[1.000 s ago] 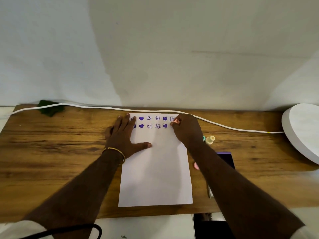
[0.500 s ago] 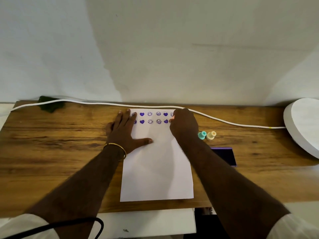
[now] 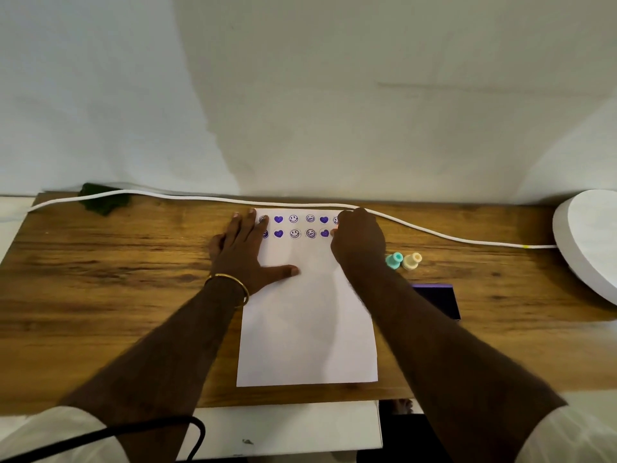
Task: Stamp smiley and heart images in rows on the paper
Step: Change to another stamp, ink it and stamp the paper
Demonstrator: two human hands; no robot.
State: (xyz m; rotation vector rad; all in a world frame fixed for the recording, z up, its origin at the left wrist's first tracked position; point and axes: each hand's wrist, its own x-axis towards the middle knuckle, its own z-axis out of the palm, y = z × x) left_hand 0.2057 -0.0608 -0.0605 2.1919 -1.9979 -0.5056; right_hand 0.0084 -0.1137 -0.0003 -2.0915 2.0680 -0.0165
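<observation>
— Two rows of purple stamps (image 3: 293,226) run across the top of the paper (image 3: 309,329), right?

— Yes. Each row mixes outlined smiley faces with solid purple hearts, and the second row sits just under the first. The marks at both ends are partly hidden by the hands.

— Where does the paper lie?

— Flat on the wooden table (image 3: 100,295), upright in portrait, its top edge almost touching the white cable (image 3: 187,197) that runs along the back. Below the two rows the sheet is blank white.

— And the left hand (image 3: 245,253)?

— Pressed flat on the paper's upper left edge, fingers (image 3: 251,222) spread wide and holding nothing, the thumb stretched out across the sheet. A gold bangle (image 3: 230,285) circles the wrist.

— The right hand (image 3: 359,238)?

— At the right end of the rows, knuckles up, fingers curled down and closed in. A small pinkish bit shows at its left edge, beside the last heart of the lower row, and it looks like a stamp, but the hand hides most of it, so I cannot tell for sure what it grips.

— Anything else nearby?

— Just right of that hand, a teal stamp (image 3: 394,260) and a cream stamp (image 3: 412,260) stand on the table side by side. A dark purple ink pad (image 3: 437,300) lies nearer the front, partly behind the right forearm. A round white object (image 3: 591,238) rests at the far right, and something dark green (image 3: 103,202) lies at the back left by the cable.
</observation>
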